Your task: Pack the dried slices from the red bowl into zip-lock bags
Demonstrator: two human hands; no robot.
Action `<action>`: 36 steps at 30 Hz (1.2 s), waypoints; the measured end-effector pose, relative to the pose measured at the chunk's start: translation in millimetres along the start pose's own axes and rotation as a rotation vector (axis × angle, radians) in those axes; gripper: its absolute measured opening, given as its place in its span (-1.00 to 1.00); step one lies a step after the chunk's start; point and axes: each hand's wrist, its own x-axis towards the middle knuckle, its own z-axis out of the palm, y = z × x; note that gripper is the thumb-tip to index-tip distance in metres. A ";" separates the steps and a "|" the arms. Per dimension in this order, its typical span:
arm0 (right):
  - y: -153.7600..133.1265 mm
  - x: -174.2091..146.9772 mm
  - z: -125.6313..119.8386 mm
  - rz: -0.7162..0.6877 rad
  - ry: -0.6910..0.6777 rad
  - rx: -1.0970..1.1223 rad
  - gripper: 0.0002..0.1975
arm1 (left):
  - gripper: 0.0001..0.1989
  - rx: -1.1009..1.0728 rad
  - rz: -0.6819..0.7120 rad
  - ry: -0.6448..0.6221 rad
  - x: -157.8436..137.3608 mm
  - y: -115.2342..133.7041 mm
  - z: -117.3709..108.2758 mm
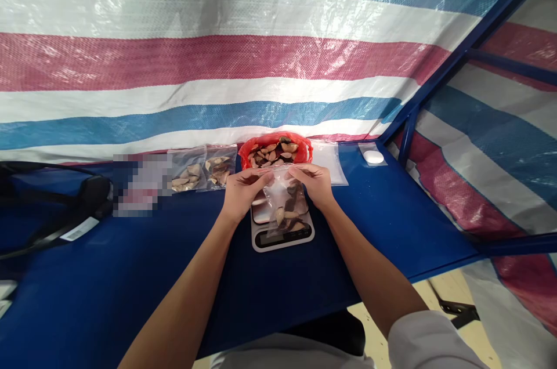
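Both of my hands pinch the top edge of a clear plastic bag (282, 201), my left hand (247, 188) at one corner and my right hand (314, 182) at the other. A few brownish, shell-like pieces lie in the bottom of this bag. It hangs over a white kitchen scale (282, 244), hiding part of the plate and dark display. Just beyond my fingers is a red plastic bag (244, 154), its mouth spread wide and full of similar brown pieces.
Two filled clear bags (187, 178) lie left of the red bag. Flat clear bags (335, 163) lie to its right, then a small bag with a white oval object (373, 156). A black strapped item (93, 198) sits far left. Striped sheeting (217, 61) rises behind the blue table (383, 224).
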 end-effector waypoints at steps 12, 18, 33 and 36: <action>2.2 -0.1 -3.2 -0.019 -0.015 -0.016 -0.68 | -0.60 -0.027 0.003 -0.035 -1.1 -0.6 0.1; -0.6 0.2 -3.4 -0.037 0.013 -0.012 -0.66 | -0.64 -0.044 0.002 -0.029 -0.3 0.8 0.0; 2.3 -0.4 -3.7 -0.055 -0.015 -0.012 -0.76 | -0.68 0.008 -0.027 -0.008 -2.1 0.5 -1.9; 0.3 0.1 -4.1 -0.049 -0.014 -0.023 -0.74 | -0.68 0.026 -0.025 -0.019 -1.4 1.0 -3.8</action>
